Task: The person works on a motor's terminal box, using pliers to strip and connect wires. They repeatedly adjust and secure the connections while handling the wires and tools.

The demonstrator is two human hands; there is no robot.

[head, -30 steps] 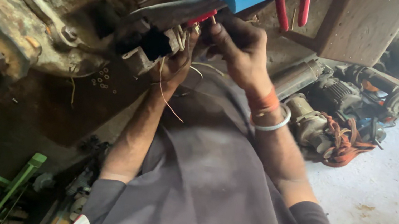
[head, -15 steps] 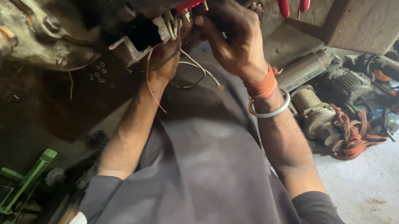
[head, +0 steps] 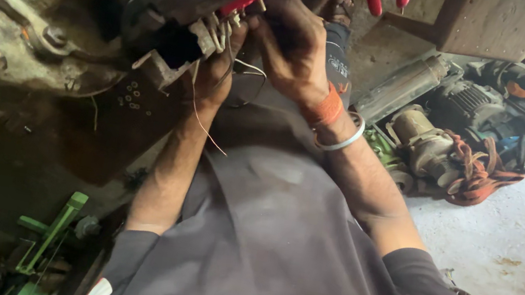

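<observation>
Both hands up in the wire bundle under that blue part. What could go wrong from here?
1. Loose thin wires dangle below the left hand; they could snag or pull free as the fingers work.
2. The right hand covers the connection point, so a wrong wire might go unnoticed.
3. Rough metal bracket edges sit right beside the left hand; scrapes seem possible.

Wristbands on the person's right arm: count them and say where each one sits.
2. An orange band wraps the wrist just below the right hand; a silver bangle sits beside it, further along the forearm. The left wrist shows none, though its far side is hidden.
</observation>
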